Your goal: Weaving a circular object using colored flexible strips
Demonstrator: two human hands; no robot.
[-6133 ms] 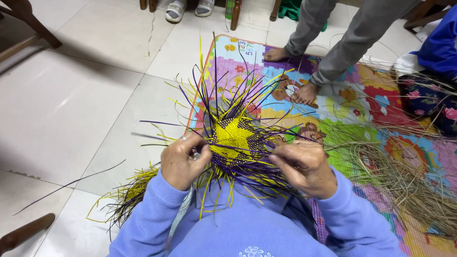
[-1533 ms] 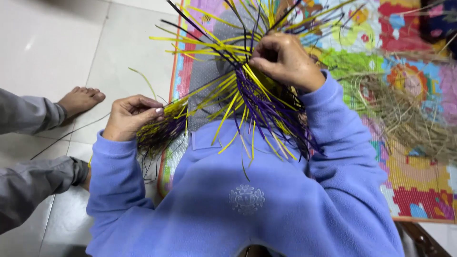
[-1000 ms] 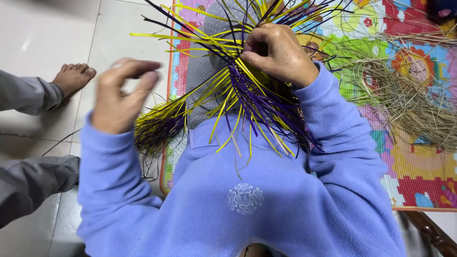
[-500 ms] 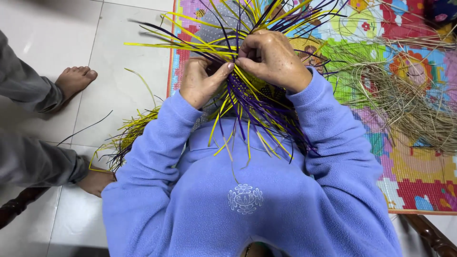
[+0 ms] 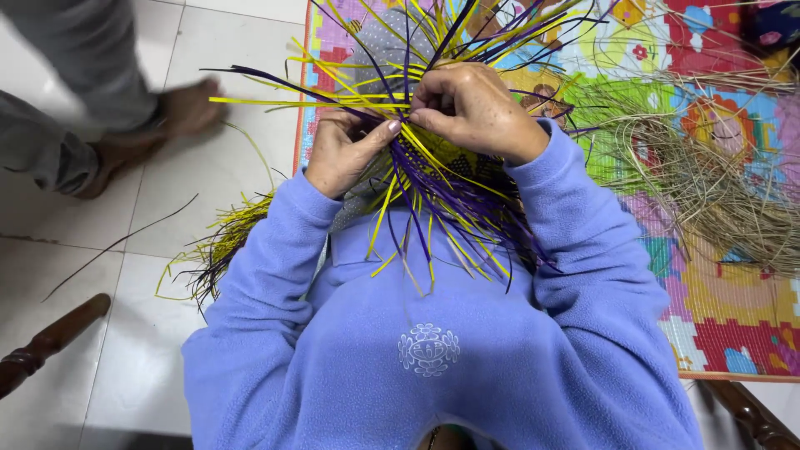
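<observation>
Both hands are up in front of the chest, buried in a half-woven piece [image 5: 433, 167] made of yellow and purple strips. The left hand [image 5: 346, 154] has its fingers curled tight, thumb and forefinger pinching a couple of strips right at the middle of the weave. The right hand [image 5: 475, 108] is closed over the top of the same spot, fingers bent down onto the strips, knuckles up; both hands are nearly touching at the fingertips. Loose strip ends fan out everywhere, up over the play mat [image 5: 725, 325] and down across the blue fleece [image 5: 433, 367].

A spare bundle [image 5: 221, 250] of yellow and purple strips lies on the tile floor [image 5: 125, 358] just left of the left sleeve. A heap of dry straw [image 5: 717, 192] sits on the mat to the right. Somebody else's bare foot [image 5: 179, 108] and grey trouser leg [image 5: 92, 67] are at upper left, blurred. Dark wooden chair legs [image 5: 50, 342] poke in at the bottom corners.
</observation>
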